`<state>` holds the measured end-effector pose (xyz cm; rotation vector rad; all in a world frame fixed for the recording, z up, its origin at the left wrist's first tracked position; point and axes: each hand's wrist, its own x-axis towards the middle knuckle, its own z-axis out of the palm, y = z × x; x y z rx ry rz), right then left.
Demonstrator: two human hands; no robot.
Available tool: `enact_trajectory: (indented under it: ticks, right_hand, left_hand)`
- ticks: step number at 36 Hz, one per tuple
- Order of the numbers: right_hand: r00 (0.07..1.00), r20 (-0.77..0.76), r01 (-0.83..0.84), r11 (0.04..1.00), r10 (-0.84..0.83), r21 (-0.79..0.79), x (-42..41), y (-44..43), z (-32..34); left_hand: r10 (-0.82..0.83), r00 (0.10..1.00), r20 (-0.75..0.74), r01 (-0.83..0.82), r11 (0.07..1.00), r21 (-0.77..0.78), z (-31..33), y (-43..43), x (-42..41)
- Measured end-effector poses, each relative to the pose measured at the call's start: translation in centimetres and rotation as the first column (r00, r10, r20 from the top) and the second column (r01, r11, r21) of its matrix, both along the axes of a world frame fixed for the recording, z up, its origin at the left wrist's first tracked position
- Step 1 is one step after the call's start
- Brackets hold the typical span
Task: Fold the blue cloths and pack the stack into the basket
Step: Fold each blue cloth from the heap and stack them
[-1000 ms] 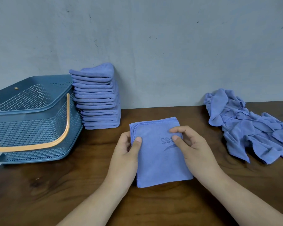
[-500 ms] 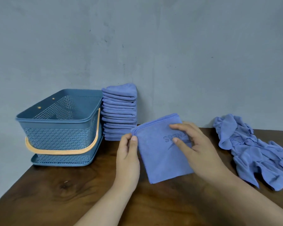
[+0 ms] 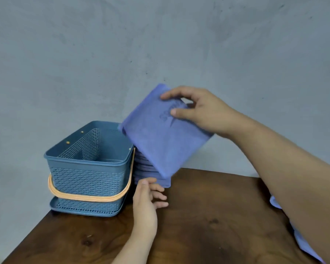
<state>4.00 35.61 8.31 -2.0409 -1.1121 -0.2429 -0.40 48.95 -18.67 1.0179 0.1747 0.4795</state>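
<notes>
My right hand [image 3: 202, 111] grips a folded blue cloth [image 3: 156, 141] by its upper corner and holds it in the air, tilted, above the stack of folded blue cloths [image 3: 151, 174], which it mostly hides. My left hand [image 3: 147, 202] rests low on the table with fingers spread, its thumb touching the front of the stack's lower layers; it holds nothing. The blue perforated basket [image 3: 88, 174] with an orange handle stands just left of the stack, open-topped, with nothing visible inside.
A dark wooden table [image 3: 208, 216] carries everything, with its left edge near the basket. A grey wall stands close behind. Part of the unfolded blue cloths [image 3: 303, 244] shows at the right, under my right forearm.
My right hand lifted the folded cloth off the table and carried it up and left over the stack. My left hand let go of it and dropped to the stack's base. The view swung left.
</notes>
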Motion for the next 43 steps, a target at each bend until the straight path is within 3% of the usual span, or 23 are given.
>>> enact_trajectory:
  ticks: [5,9,11,13,15,22,33,39,43]
  right_hand:
    - [0.984,-0.176,0.053,0.950,0.002,0.308,6.8,2.9,2.0]
    - [0.911,-0.407,0.267,0.856,-0.074,0.442,13.3,5.2,-0.4]
    - [0.827,-0.548,0.374,0.848,-0.123,0.375,15.8,6.2,-3.2]
    - [0.719,-0.669,0.423,0.881,-0.186,0.210,16.8,6.8,-6.0]
    - [0.650,-0.704,0.453,0.890,-0.285,0.057,17.5,6.9,-8.0]
    - [0.616,-0.726,0.497,0.866,-0.306,0.057,18.3,6.4,-8.0]
    - [0.656,-0.675,0.421,0.906,-0.338,-0.045,18.6,5.3,-6.8]
    - [0.843,-0.312,0.488,0.867,-0.439,0.100,13.6,1.2,-8.5]
    - [0.875,-0.291,0.423,0.903,-0.387,0.073,6.4,-4.8,-13.2]
  left_hand:
    - [-0.065,0.998,-0.008,0.065,0.997,0.050,-0.3,-0.4,0.4]
    - [-0.087,0.996,-0.038,0.089,0.993,0.082,-0.6,-0.3,0.8]
    - [-0.106,0.993,-0.053,0.111,0.989,0.098,-0.9,-0.4,1.0]
    - [-0.130,0.991,-0.041,0.134,0.983,0.129,-1.0,-0.6,1.0]
    - [-0.152,0.988,-0.030,0.154,0.974,0.163,-1.0,-0.7,0.8]
    - [-0.171,0.985,-0.034,0.174,0.951,0.256,-1.3,-0.9,0.5]
    - [-0.195,0.979,-0.062,0.204,0.930,0.305,-1.1,-1.0,0.1]
    - [-0.219,0.972,-0.083,0.234,0.909,0.346,-1.3,-1.0,0.1]
    - [-0.239,0.966,-0.099,0.257,0.842,0.475,-1.3,-1.6,-0.4]
